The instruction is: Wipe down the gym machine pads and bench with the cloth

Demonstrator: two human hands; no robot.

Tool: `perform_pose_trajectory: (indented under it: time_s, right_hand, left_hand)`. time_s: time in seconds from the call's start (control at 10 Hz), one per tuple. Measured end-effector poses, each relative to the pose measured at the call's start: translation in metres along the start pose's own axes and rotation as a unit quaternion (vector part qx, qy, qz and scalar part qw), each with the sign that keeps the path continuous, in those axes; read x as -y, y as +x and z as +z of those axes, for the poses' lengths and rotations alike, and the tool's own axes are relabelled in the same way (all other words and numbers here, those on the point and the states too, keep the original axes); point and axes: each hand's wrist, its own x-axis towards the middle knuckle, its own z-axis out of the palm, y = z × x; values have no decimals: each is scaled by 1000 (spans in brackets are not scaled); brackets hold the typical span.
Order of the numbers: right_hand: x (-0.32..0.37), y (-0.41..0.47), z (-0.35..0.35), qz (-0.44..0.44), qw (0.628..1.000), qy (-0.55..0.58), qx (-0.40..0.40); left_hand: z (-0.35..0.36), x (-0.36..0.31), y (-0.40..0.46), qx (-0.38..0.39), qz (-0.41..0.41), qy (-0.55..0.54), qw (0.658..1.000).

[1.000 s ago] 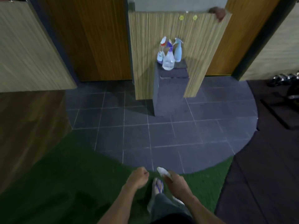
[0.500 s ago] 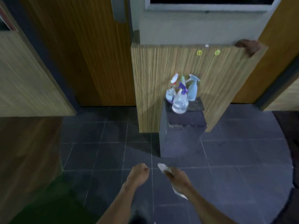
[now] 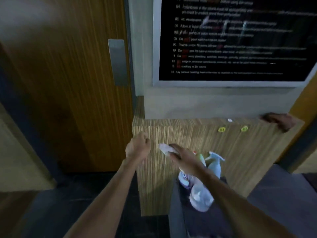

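White cloth (image 3: 165, 148) in right hand (image 3: 184, 157) points up-left.

wooden door (image 3: 68, 93) | grey wall (image 3: 214, 103) | rules board (image 3: 240, 40) | striped panel (image 3: 240, 160) | dark floor (image 3: 56, 212) | dim

The room is dim and everything I see is softened by motion blur. My left hand (image 3: 137, 148) and right hand (image 3: 184, 156) smear at their edges, and the pale cloth (image 3: 165, 148) in my right is a washed-out patch with no texture. The spray bottles (image 3: 214, 166) below melt into bluish blobs. The white lines on the black rules board (image 3: 236, 40) are mostly unreadable, streaked sideways, with faint glare marks across the glass. The wooden door (image 3: 60, 83) fades to a hazy grey toward the upper left. Straight edges bow near the frame's borders, and the floor (image 3: 51, 212) sinks into shadow.
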Motion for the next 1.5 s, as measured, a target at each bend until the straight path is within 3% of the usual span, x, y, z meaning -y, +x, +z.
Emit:
perform_pose_trajectory:
  time_s: [0.1,0.2,0.3,0.4,0.5,0.7,0.9,1.1,1.3,1.4,1.5]
  right_hand:
    - [7,73,-42,-109,986,-127,-1]
    - [4,128,-62,-237,935,-257,-62]
    - [-30,180,-59,-352,858,-367,-65]
    - [-63,213,-54,-432,802,-412,-14]
    - [-84,223,-51,-483,801,-353,-11]
    - [-93,234,-50,-488,834,-257,3]
    - [-91,234,-51,-467,848,-251,15]
    - [-86,222,-51,-456,834,-310,-9]
    - [-78,199,-62,-416,830,-371,-5]
    - [-83,191,-63,-384,847,-367,-6]
    - [-71,169,-68,-302,923,-238,-21]
  left_hand:
    - [-19,-11,65,-66,26,8,997]
    - [-17,2,108,-87,42,18,995]
    - [2,25,139,-57,50,57,995]
    - [28,45,164,-5,57,84,995]
    - [51,61,177,-44,93,121,987]
    - [67,69,180,-138,142,121,973]
    - [68,73,184,-115,143,122,976]
    - [51,61,172,-52,117,59,990]
    - [48,75,126,-84,91,20,992]
    - [52,80,97,-136,63,-14,989]
    - [69,83,53,-190,-1,-40,981]
